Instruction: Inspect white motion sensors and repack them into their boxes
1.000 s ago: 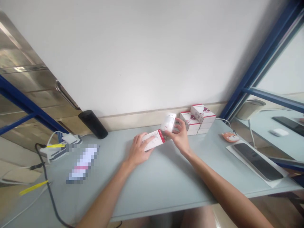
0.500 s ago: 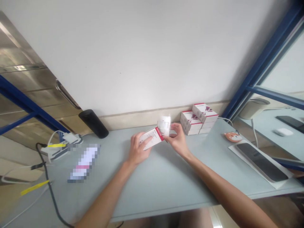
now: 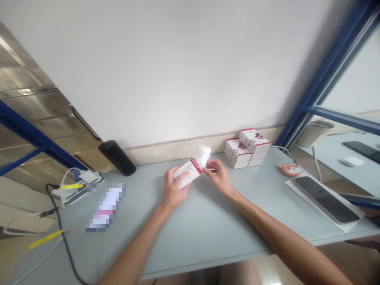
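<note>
My left hand [image 3: 175,189] is wrapped round a small white carton [image 3: 187,174] with a red band at its upper right end. From that end sticks out a white detector [image 3: 202,155] in clear plastic wrap, tilted, its lower part hidden by the carton. My right hand [image 3: 220,178] is at the carton's red end, thumb and fingertips curled at the lower right of the wrapped detector. The thumb is close to the carton's corner. Both hands are just above the grey-blue table [image 3: 190,237].
Stacked white and red cartons [image 3: 247,148] stand by the wall, right of my hands. A black cylinder [image 3: 117,157] and a power strip [image 3: 78,188] are at the left, near a blurred-out phone-like object [image 3: 107,208]. On the right lie an orange animal-face case [image 3: 290,169] and a dark phone [image 3: 326,200].
The wrapped detector has shifted slightly left and down and tilts more over the carton's end. My right hand's fingers have slid lower along it. The left hand keeps its hold.
</note>
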The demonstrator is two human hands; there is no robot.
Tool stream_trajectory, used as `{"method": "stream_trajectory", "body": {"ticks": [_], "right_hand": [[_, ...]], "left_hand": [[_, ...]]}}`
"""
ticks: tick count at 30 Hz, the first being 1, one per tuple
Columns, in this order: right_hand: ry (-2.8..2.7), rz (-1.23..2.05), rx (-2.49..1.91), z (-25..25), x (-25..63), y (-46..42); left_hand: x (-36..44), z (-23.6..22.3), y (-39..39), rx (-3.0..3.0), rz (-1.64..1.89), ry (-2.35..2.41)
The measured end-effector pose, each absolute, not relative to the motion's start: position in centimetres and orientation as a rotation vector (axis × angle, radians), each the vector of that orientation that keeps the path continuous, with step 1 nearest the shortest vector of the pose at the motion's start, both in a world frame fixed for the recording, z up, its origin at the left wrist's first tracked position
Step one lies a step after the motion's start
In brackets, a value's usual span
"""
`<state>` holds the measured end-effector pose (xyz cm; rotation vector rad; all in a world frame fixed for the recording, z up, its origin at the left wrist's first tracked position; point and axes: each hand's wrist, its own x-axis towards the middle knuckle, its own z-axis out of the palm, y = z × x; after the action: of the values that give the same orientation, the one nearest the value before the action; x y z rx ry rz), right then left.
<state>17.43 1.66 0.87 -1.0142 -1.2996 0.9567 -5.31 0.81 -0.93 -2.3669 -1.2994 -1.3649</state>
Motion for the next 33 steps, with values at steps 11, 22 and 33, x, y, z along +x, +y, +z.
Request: {"method": "stream_trajectory", "body": {"ticks": [11,22,33], "right_hand": [[-1.307,1.211,-0.96,2.6,20.0,2.4],[-1.303,1.144,-0.867,0.8,18.9,3.0],[-1.752,0.893,-0.864,1.5,18.5,1.1]], "left_hand": [[-5.1,-1.0,0.6,-2.397,-1.384,-1.112],[-4.8,-1.2,0.4,-2.313,-1.517,-1.126],[-4.4,-0.9,0.1,-2.217,-1.468,-1.086]]}}
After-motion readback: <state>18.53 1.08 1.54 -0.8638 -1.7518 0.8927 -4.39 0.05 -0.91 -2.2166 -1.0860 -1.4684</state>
